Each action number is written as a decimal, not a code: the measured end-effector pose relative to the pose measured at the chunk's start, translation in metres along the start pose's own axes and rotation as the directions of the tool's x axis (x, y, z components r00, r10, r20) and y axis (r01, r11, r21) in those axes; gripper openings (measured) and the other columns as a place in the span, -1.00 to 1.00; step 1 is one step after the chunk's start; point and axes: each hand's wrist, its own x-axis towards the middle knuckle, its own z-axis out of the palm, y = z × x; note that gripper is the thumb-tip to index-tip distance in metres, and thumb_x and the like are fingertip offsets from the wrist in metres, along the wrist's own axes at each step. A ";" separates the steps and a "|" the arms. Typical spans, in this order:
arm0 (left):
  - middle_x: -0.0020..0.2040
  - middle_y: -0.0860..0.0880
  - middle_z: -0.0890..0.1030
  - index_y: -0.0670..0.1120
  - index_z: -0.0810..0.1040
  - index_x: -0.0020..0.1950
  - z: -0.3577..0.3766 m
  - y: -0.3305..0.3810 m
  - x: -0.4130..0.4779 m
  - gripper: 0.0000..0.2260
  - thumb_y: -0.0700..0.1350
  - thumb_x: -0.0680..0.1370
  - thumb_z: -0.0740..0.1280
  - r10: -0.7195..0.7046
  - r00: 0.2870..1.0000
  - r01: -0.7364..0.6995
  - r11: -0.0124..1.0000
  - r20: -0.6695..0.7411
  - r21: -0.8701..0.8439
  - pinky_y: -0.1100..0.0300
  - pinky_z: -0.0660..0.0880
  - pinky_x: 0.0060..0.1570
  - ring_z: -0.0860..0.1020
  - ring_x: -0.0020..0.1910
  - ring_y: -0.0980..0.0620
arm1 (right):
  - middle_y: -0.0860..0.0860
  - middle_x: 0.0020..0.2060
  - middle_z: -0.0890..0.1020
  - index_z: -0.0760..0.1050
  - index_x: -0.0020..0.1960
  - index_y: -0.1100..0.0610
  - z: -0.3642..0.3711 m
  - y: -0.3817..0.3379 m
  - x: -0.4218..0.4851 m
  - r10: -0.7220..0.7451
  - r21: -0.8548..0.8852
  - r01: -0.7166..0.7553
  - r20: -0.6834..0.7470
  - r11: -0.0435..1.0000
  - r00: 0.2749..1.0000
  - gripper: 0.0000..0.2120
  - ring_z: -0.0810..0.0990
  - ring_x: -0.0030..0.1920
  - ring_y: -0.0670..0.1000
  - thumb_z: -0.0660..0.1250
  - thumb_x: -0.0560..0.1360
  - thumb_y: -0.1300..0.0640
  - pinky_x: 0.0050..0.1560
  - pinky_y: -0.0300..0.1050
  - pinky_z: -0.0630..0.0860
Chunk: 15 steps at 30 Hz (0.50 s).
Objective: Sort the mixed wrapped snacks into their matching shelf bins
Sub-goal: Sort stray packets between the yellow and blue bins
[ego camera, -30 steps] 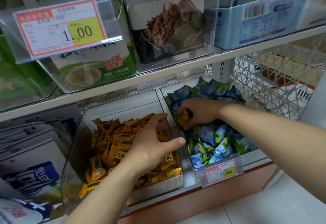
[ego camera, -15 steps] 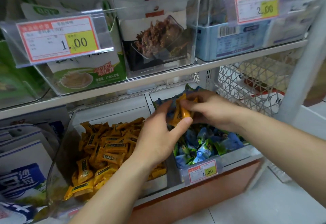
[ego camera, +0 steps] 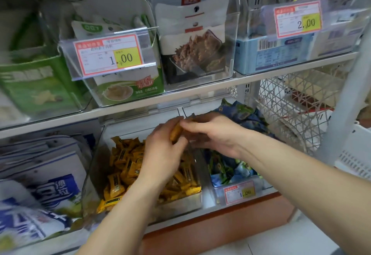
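Leftward since a moment ago, the left hand [ego camera: 162,150] and right hand [ego camera: 214,134] now meet above the yellow bin [ego camera: 180,201], clear of the blue bin [ego camera: 215,199]. The left hand grips the stray yellow snack [ego camera: 175,132]; the right hand's fingertips touch it (blur hides any pinch). The handover looks nearly done.

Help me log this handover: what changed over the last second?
The right hand lifted a yellow snack out of the blue-green bin and carried it left; the left hand rose from the yellow bin to meet it, and both now pinch it above that bin. The bins and price tags stayed put.
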 end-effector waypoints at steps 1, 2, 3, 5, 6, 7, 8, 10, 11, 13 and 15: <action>0.06 0.14 0.64 0.13 0.58 0.25 -0.009 -0.008 0.002 -0.70 -0.07 0.53 0.39 -0.018 1.000 0.018 1.000 -0.013 0.009 0.28 0.48 0.04 0.57 0.05 0.16 | 0.08 -0.03 0.72 0.65 0.05 0.12 -0.001 -0.001 0.003 -0.001 -0.024 0.001 0.010 1.000 1.000 -0.66 0.69 0.01 0.05 0.53 0.33 -0.02 0.01 -0.05 0.61; 0.07 0.15 0.63 0.15 0.57 0.26 -0.019 -0.015 0.003 -0.70 -0.04 0.53 0.40 -0.045 0.999 0.046 0.998 -0.015 0.041 0.33 0.45 0.03 0.57 0.05 0.16 | 0.06 -0.04 0.72 0.64 0.02 0.08 -0.005 -0.003 0.006 -0.013 -0.058 0.012 -0.014 0.998 1.000 -0.74 0.69 0.01 0.04 0.50 0.39 -0.01 0.00 -0.06 0.60; 0.09 0.15 0.62 0.16 0.55 0.30 -0.027 -0.022 0.005 -0.67 0.01 0.53 0.40 -0.078 0.997 0.077 0.992 0.004 0.099 0.33 0.44 0.05 0.56 0.07 0.14 | 0.03 -0.06 0.73 0.63 0.02 0.07 -0.011 -0.004 0.011 -0.039 -0.102 0.031 -0.073 0.994 0.997 -0.80 0.69 0.01 0.03 0.47 0.45 0.00 -0.03 -0.08 0.60; 0.21 0.10 0.57 0.19 0.44 0.42 -0.040 -0.037 0.010 -0.56 0.11 0.54 0.37 -0.158 0.981 0.123 0.955 0.113 0.269 0.16 0.48 0.14 0.54 0.18 0.06 | 0.01 -0.13 0.73 0.62 0.03 0.08 -0.030 -0.003 0.021 -0.089 -0.203 0.038 -0.251 0.978 0.964 -0.86 0.69 -0.03 0.04 0.41 0.52 0.04 -0.09 -0.11 0.60; 0.31 0.06 0.54 0.19 0.37 0.48 -0.044 -0.042 0.012 -0.49 0.16 0.54 0.36 -0.202 0.964 0.129 0.926 0.175 0.355 0.10 0.47 0.19 0.51 0.26 0.00 | 0.03 -0.15 0.73 0.62 0.01 0.10 -0.041 -0.002 0.025 -0.119 -0.266 0.028 -0.331 0.964 0.936 -0.87 0.68 -0.06 0.04 0.39 0.53 0.06 -0.12 -0.12 0.59; 0.41 0.03 0.47 0.20 0.29 0.52 -0.046 -0.045 0.015 -0.42 0.20 0.53 0.36 -0.241 0.945 0.129 0.898 0.223 0.420 0.07 0.44 0.25 0.46 0.34 -0.03 | 0.05 -0.15 0.72 0.63 0.00 0.12 -0.053 0.001 0.029 -0.163 -0.363 0.012 -0.387 0.932 0.908 -0.87 0.66 -0.08 0.03 0.38 0.53 0.08 -0.11 -0.14 0.56; 0.48 0.03 0.39 0.20 0.22 0.55 -0.047 -0.046 0.016 -0.35 0.23 0.51 0.37 -0.262 0.933 0.126 0.880 0.246 0.457 0.06 0.40 0.28 0.40 0.40 -0.03 | 0.06 -0.11 0.71 0.64 0.00 0.12 -0.065 0.005 0.032 -0.219 -0.502 -0.015 -0.404 0.865 0.888 -0.86 0.63 -0.07 0.01 0.38 0.53 0.07 -0.07 -0.15 0.53; 0.49 0.05 0.36 0.20 0.25 0.53 -0.043 -0.043 0.018 -0.36 0.27 0.49 0.36 -0.211 0.950 0.092 0.893 0.230 0.440 0.12 0.38 0.25 0.39 0.39 0.03 | -0.04 -0.04 0.66 0.62 0.03 0.04 -0.082 0.012 0.034 -0.322 -0.751 -0.032 -0.320 0.659 0.891 -0.87 0.60 0.00 -0.04 0.38 0.53 0.03 0.02 -0.18 0.48; 0.45 0.07 0.41 0.21 0.31 0.49 -0.038 -0.039 0.017 -0.41 0.28 0.49 0.35 -0.159 0.965 0.066 0.919 0.211 0.389 0.16 0.38 0.19 0.42 0.33 0.08 | -0.09 -0.03 0.64 0.59 0.05 -0.02 -0.086 0.015 0.035 -0.345 -0.816 0.001 -0.243 0.578 0.906 -0.89 0.60 0.03 -0.06 0.37 0.54 0.02 0.04 -0.17 0.48; 0.37 0.12 0.49 0.20 0.41 0.41 -0.023 -0.029 0.012 -0.48 0.30 0.48 0.33 -0.098 0.971 0.031 0.956 0.219 0.290 0.21 0.37 0.14 0.46 0.26 0.14 | -0.14 -0.02 0.62 0.57 0.07 -0.10 -0.086 0.019 0.037 -0.310 -0.856 0.080 -0.097 0.511 0.946 -0.88 0.61 0.06 -0.07 0.38 0.54 0.03 0.06 -0.18 0.52; 0.31 0.18 0.52 0.20 0.43 0.39 -0.004 -0.020 0.006 -0.48 0.32 0.47 0.33 -0.091 0.956 0.026 0.973 0.280 0.229 0.26 0.38 0.16 0.47 0.28 0.12 | -0.19 0.07 0.60 0.54 0.19 -0.15 -0.079 0.025 0.041 -0.152 -0.874 0.106 0.037 0.475 0.988 -0.75 0.58 0.14 -0.09 0.40 0.51 -0.04 0.09 -0.22 0.50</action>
